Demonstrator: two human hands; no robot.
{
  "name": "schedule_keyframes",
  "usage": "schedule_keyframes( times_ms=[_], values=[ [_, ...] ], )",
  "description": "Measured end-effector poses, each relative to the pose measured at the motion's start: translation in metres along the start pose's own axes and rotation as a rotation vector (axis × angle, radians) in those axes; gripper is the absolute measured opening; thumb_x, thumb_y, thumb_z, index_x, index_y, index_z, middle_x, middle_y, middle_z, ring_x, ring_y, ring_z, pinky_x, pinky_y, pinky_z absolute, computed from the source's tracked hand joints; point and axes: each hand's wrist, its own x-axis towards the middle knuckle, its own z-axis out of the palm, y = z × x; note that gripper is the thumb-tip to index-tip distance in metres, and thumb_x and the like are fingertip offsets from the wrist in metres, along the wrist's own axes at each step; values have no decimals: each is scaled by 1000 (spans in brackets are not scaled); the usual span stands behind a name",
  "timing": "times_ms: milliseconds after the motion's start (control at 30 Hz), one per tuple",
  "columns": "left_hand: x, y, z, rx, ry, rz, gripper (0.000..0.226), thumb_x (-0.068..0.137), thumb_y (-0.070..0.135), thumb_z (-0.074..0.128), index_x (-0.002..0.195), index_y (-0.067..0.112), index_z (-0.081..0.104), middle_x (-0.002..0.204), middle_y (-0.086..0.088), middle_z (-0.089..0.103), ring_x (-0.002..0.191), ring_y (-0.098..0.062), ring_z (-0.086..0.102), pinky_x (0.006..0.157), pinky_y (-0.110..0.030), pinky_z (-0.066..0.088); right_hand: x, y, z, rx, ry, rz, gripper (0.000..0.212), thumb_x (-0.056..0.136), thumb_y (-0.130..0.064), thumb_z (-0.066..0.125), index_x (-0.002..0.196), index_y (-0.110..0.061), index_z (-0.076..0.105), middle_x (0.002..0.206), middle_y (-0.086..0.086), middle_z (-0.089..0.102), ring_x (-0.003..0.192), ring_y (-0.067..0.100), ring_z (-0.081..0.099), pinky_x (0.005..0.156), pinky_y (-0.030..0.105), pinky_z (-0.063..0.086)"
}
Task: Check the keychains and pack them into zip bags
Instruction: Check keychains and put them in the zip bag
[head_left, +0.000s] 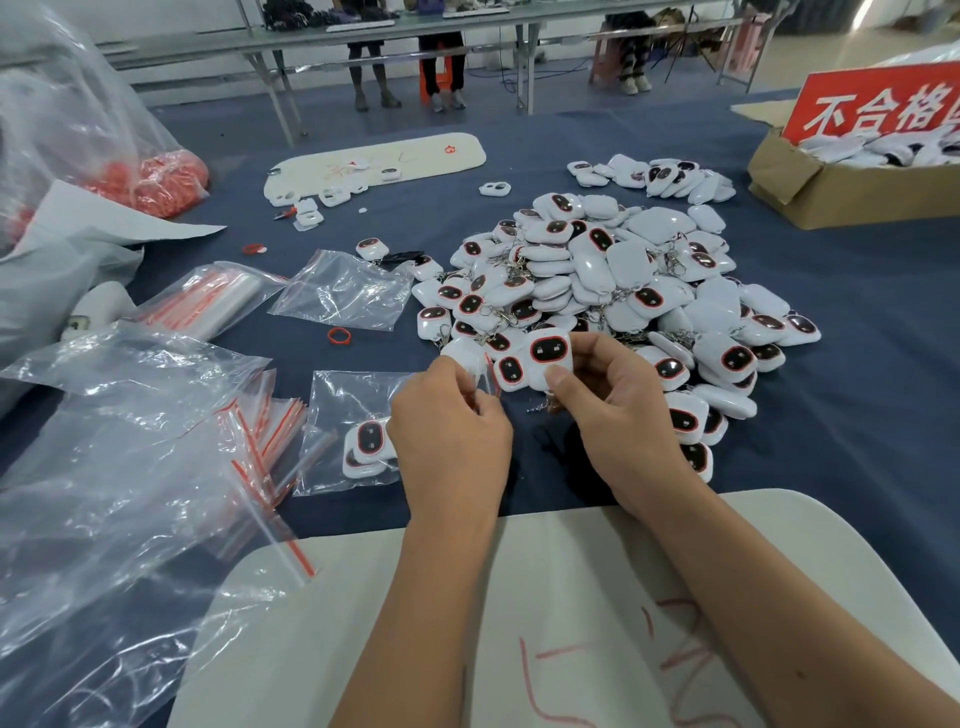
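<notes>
My right hand (618, 415) pinches a white keychain (549, 358) with a dark, red-rimmed face, held above the blue table near the front of the pile. Its metal clip hangs below my fingers. My left hand (452, 431) pinches a small clear zip bag (485, 376) just left of that keychain, close to it. A large heap of the same white keychains (613, 280) spreads behind and to the right of my hands. A zip bag holding two keychains (363, 441) lies flat to the left of my left hand.
Stacks of empty red-striped zip bags (260, 431) and big crumpled plastic bags (104, 467) fill the left. A cardboard box (841, 192) with a red sign stands at the back right. White boards lie at the near edge (571, 597) and far centre (374, 163).
</notes>
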Motion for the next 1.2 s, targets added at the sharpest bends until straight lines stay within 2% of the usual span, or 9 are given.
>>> schedule_keyframes(
  times_ms=[200, 300, 500, 633, 733, 900, 1033, 1100, 1200],
  values=[
    [2, 2, 1, -277, -1, -26, 15, 82, 7, 72, 72, 17, 68, 63, 11, 64, 66, -7, 63, 62, -16, 47, -2, -4, 2, 190, -68, 79, 17, 108, -5, 51, 124, -11, 56, 103, 13, 68, 69, 23, 72, 64, 30, 59],
    [1, 4, 2, -354, 18, 24, 21, 81, 4, 72, 70, 20, 66, 61, 13, 63, 65, -2, 62, 60, -9, 45, -3, 0, 3, -9, -62, 68, 20, 103, -6, 60, 117, -20, 60, 93, 4, 69, 62, 16, 64, 55, 29, 51],
    [-2, 6, 1, -271, 74, 279, 17, 83, 5, 72, 74, 16, 63, 69, 8, 62, 63, -10, 58, 61, -32, 50, -2, 0, 4, -190, -157, 9, 24, 101, -8, 60, 105, -23, 79, 75, -14, 73, 66, 0, 60, 66, 17, 44],
    [-7, 9, 0, -297, 57, 407, 12, 85, 8, 69, 78, 14, 62, 72, 7, 62, 64, -13, 57, 59, -34, 48, -3, -1, 4, -133, -62, 25, 3, 99, -20, 72, 98, -18, 69, 78, 6, 75, 73, 24, 72, 66, 39, 53],
    [-9, 11, 1, -334, 67, 417, 9, 87, 11, 69, 79, 13, 64, 73, 6, 63, 65, -15, 59, 60, -36, 49, -5, -3, 0, -61, -28, -50, 11, 99, -18, 72, 89, -15, 73, 76, 5, 74, 67, 23, 69, 62, 35, 54],
    [-5, 8, -1, -364, 184, 314, 11, 86, 7, 69, 78, 12, 64, 71, 4, 61, 65, -13, 57, 61, -39, 48, -9, -8, 3, 20, -278, -93, 32, 102, 5, 55, 109, -16, 78, 74, -8, 73, 58, 1, 60, 56, 12, 46],
    [-7, 9, -4, -381, 293, 318, 8, 86, 7, 68, 80, 11, 66, 72, 4, 62, 66, -12, 56, 62, -29, 46, -12, -13, 10, -257, -551, -54, 42, 86, 1, 43, 84, -32, 69, 62, 2, 65, 55, 11, 58, 58, 30, 47],
    [-9, 11, -4, -392, 319, 335, 9, 87, 5, 69, 80, 10, 67, 73, 4, 63, 67, -10, 56, 62, -23, 44, -14, -14, 12, -286, -534, -88, 40, 76, -5, 41, 74, -35, 66, 55, -9, 61, 53, 4, 54, 56, 30, 44],
    [-7, 10, -2, -403, 312, 338, 12, 87, 2, 70, 80, 11, 66, 73, 4, 62, 67, -9, 55, 62, -22, 44, -15, -13, 10, -271, -214, -255, 43, 82, 5, 50, 86, -29, 77, 68, -15, 69, 58, 3, 56, 56, 25, 46]
  ],
)
